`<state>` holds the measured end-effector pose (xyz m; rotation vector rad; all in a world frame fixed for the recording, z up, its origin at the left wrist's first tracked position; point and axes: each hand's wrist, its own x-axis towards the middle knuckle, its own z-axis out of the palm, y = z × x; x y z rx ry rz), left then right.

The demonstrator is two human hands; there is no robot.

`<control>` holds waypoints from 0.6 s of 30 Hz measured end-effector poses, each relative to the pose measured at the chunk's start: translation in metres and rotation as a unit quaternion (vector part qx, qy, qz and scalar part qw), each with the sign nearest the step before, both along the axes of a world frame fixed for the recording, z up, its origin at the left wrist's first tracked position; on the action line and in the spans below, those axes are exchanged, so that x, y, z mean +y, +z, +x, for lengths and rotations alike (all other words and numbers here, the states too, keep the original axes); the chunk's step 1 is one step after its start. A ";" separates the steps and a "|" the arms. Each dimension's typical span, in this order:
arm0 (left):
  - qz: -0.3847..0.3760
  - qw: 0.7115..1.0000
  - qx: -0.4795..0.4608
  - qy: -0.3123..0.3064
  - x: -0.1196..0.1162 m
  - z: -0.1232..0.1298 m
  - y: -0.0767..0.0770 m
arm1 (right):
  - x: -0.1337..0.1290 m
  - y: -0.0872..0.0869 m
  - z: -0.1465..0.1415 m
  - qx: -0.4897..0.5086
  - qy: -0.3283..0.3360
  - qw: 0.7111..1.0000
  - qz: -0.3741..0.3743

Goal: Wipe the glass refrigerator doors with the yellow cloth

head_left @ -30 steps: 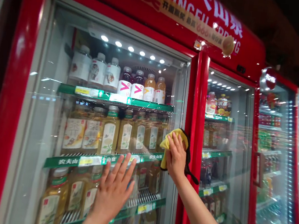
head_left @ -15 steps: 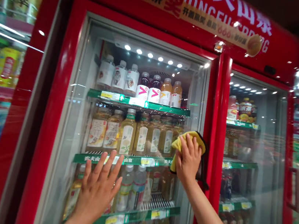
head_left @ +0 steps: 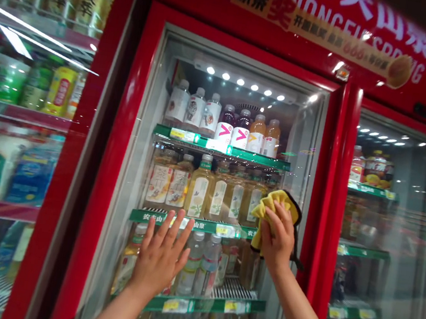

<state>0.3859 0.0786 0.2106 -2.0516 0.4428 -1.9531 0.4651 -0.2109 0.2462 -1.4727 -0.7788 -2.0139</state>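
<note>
**Red drinks cooler: both hands on the door glass**

My left hand (head_left: 159, 263) is pressing flat on the glass, wide open, its fingers (head_left: 165, 232) spread and holding nothing. My right hand (head_left: 275, 237) is curling around a bunched yellow cloth (head_left: 269, 209) with a dark edge, pushing it against the same glass door (head_left: 303, 135), just beside the red door frame (head_left: 120, 141) on its hinge-side post. A dark strip of the cloth is hanging down past my right wrist.

Behind the glass, green-edged shelves (head_left: 222, 151) are holding rows of bottled tea (head_left: 199, 192), level with my right hand and just above my left. Clear water bottles (head_left: 193, 262) are standing directly behind my left hand. A red header bearing a Nongfu Spring banner (head_left: 359, 21) is running across the top of the cooler. A second glass door (head_left: 383, 247) is standing to the right, and shelves of packaged goods (head_left: 17, 111) are lining up to the left.
</note>
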 end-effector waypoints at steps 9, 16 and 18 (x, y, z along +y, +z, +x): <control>-0.005 1.000 0.015 0.002 0.004 -0.007 -0.003 | 0.066 0.000 -0.041 0.090 -0.145 0.967 -0.188; -0.014 0.999 0.019 0.027 0.046 -0.024 -0.004 | 0.080 0.011 -0.033 0.118 -0.176 0.977 -0.018; -0.021 0.999 0.022 0.025 0.051 -0.024 -0.005 | 0.108 0.025 -0.038 0.122 -0.173 0.977 -0.003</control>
